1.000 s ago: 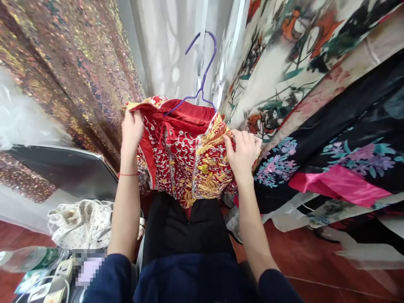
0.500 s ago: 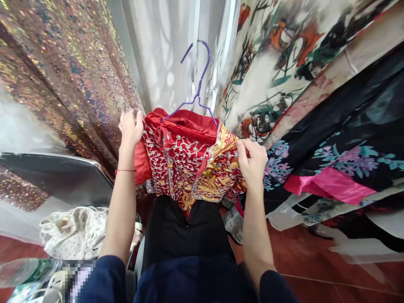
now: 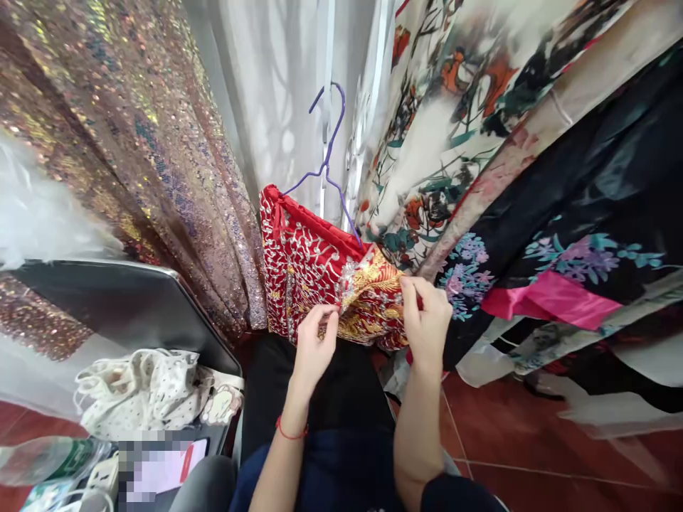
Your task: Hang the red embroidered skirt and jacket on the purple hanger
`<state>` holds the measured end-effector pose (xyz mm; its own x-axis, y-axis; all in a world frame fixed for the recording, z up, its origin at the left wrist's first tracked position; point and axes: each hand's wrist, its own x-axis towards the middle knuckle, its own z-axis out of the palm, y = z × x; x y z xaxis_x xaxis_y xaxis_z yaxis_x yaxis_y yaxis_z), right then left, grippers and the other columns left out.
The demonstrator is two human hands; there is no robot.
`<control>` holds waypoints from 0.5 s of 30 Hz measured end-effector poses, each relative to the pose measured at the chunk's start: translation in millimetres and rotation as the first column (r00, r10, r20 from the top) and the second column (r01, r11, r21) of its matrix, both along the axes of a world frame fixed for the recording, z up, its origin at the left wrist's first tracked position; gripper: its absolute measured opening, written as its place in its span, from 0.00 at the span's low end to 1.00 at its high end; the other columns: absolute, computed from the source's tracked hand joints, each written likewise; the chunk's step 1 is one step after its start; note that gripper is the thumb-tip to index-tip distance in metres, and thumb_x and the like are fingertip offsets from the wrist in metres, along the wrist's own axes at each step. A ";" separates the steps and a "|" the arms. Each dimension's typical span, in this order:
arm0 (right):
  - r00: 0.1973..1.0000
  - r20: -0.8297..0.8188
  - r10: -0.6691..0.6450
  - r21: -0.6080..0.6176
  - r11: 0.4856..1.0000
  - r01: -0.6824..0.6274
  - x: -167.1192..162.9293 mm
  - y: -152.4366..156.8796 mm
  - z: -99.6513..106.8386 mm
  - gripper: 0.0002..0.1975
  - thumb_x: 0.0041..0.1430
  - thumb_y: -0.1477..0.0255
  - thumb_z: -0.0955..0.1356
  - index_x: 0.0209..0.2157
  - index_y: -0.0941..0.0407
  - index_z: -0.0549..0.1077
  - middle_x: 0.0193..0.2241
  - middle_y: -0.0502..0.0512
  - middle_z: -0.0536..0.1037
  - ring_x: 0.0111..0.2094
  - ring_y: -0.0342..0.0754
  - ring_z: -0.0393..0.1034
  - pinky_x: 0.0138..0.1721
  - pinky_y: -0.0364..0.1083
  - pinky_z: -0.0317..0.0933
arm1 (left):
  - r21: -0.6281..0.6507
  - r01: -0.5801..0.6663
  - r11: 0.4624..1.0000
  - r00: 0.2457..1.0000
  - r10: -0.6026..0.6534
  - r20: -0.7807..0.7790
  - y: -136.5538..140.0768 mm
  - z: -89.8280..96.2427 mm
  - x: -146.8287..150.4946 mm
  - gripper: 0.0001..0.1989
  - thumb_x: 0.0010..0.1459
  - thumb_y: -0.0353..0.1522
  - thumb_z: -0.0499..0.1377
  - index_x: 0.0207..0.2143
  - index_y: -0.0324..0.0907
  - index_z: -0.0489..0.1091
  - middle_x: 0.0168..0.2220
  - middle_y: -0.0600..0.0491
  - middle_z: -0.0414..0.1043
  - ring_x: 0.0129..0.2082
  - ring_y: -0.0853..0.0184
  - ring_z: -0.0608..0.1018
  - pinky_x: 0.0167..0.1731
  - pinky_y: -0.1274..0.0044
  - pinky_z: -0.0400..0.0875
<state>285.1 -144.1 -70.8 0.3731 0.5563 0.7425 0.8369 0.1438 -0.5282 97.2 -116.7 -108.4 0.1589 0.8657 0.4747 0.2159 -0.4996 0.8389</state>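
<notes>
A red embroidered jacket (image 3: pixel 314 263) with silver and gold stitching hangs tilted on a purple wire hanger (image 3: pixel 326 156), its right side lower. The hanger passes into the red-lined neck opening. Around the front edge of the jacket, near the middle, the fingertips of my left hand (image 3: pixel 316 340) are pinched. My right hand (image 3: pixel 427 316) grips the gold-embroidered shoulder or sleeve part at the right, thumb against fingers. Both hands are above my black-trousered lap.
Sequinned fabric (image 3: pixel 176 142) hangs at left, a floral-print garment (image 3: pixel 442 156) and a black garment with flowers (image 3: pixel 560 235) at right. A black chair (image 3: pixel 128 306) holds a dotted white cloth (image 3: pixel 141 391) and a phone (image 3: pixel 165 469). Beside it lies a plastic bottle (image 3: pixel 48 459).
My left hand has left the jacket's left shoulder and moved right and down to its front edge. The jacket and hanger now tilt down to the right. My right hand keeps its grip, slightly lower.
</notes>
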 end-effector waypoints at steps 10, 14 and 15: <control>0.898 -0.407 -0.169 0.114 0.966 0.233 -46.9 -81.7 13.8 0.19 0.68 0.59 0.64 0.29 0.57 0.75 0.22 0.51 0.73 0.24 0.44 0.62 0.29 0.44 0.55 | 0.063 0.217 0.974 0.969 -0.222 0.105 -74.5 48.6 -9.9 0.13 0.68 0.36 0.54 0.47 0.42 0.76 0.42 0.48 0.80 0.43 0.65 0.81 0.46 0.75 0.73; 0.966 -0.247 0.072 0.101 0.994 -0.049 -86.5 -120.4 36.3 0.09 0.68 0.69 0.65 0.36 0.55 0.76 0.29 0.51 0.79 0.29 0.44 0.71 0.34 0.43 0.62 | 0.028 0.315 0.949 0.941 -0.316 0.120 -96.8 54.1 -15.3 0.29 0.62 0.50 0.58 0.58 0.43 0.70 0.56 0.44 0.74 0.56 0.57 0.76 0.57 0.69 0.69; 0.958 -0.204 0.202 0.070 0.979 -0.192 -93.1 -126.0 39.3 0.09 0.69 0.71 0.64 0.41 0.54 0.77 0.34 0.52 0.82 0.33 0.45 0.74 0.37 0.44 0.64 | 0.002 0.281 0.960 0.950 -0.278 0.144 -98.0 54.8 -17.7 0.32 0.58 0.52 0.61 0.57 0.43 0.70 0.55 0.45 0.75 0.54 0.56 0.77 0.56 0.69 0.70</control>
<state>192.1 -270.0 -31.5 0.4092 0.5994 0.6879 0.6611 0.3249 -0.6763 79.6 -214.7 -53.6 0.3281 0.8049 0.4945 -0.0516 -0.5074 0.8601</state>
